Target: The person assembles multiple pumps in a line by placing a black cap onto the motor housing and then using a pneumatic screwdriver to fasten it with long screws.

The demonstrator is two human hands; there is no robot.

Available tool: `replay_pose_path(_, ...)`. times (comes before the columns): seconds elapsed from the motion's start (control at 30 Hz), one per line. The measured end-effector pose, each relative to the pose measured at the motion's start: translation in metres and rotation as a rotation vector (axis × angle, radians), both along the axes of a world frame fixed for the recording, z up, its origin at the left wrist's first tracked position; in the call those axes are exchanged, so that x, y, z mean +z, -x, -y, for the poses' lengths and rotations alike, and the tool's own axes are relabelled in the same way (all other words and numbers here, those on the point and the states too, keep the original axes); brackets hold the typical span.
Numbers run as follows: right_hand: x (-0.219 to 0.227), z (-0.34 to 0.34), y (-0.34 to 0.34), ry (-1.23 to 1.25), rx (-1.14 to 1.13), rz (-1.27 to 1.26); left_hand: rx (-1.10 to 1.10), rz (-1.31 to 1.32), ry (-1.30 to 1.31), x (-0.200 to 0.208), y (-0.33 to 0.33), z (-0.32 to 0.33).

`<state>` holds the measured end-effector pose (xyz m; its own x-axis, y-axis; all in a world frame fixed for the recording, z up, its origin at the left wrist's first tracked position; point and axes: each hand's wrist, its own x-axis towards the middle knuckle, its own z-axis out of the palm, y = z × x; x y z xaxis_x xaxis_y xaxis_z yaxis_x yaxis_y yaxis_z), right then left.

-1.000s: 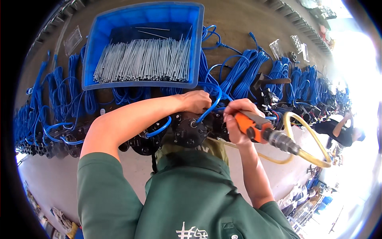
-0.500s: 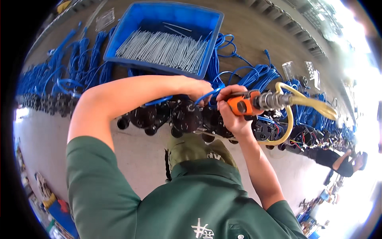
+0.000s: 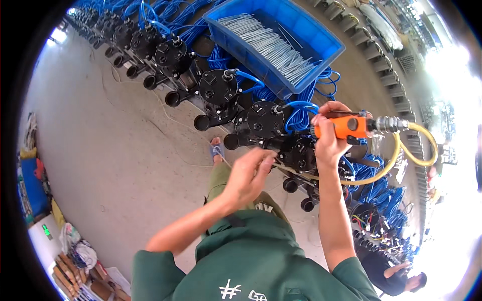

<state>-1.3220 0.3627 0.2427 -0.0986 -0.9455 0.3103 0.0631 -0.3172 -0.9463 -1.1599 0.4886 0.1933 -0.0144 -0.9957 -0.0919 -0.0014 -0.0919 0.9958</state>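
Observation:
My right hand (image 3: 329, 143) is wrapped round an orange air-powered tool (image 3: 350, 127), held level over the row of pumps. A yellow air hose (image 3: 375, 176) runs from the tool's metal coupling. My left hand (image 3: 246, 175) is in front of the pumps, thumb and fingers pinched together; whatever they hold, if anything, is too small to make out. Just beyond it are a black pump (image 3: 263, 119) with a blue cable (image 3: 300, 114) coiled at its side, and another black pump (image 3: 301, 154) beneath the tool. The tool's working end is partly hidden by my right fingers.
A blue bin (image 3: 321, 36) of long thin metal rods (image 3: 271, 44) stands behind the pumps. More black pumps (image 3: 173, 57) with blue cables stretch to the far left. At the lower right another person (image 3: 384, 273) works by the row. A sandalled foot (image 3: 216, 148) shows on the floor.
The view has turned, showing more pumps at the left. My left hand has come back from beside the blue cable to in front of the pumps. My right hand keeps the orange tool.

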Motion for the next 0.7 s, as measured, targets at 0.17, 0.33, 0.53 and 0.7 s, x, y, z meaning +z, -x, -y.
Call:
replay_pose_path(0.17,-0.004,0.001,0.006,0.013,-0.012,0.015,0.127,-0.043,0.346,-0.130,0.056,0.017)
replay_pose_path(0.33,-0.005,0.004,0.003,0.020,0.025,-0.011,-0.240,-0.551,-0.101,-0.184,0.066,0.075)
replay_pose_path(0.53,-0.002,0.004,-0.001,0.003,-0.005,0.026,-0.073,-0.662,-0.083,-0.201,0.080,0.073)
replay_pose_path(0.7,0.003,0.001,-0.005,-0.024,0.001,0.001,-0.073,-0.638,-0.119,-0.199,0.073,0.071)
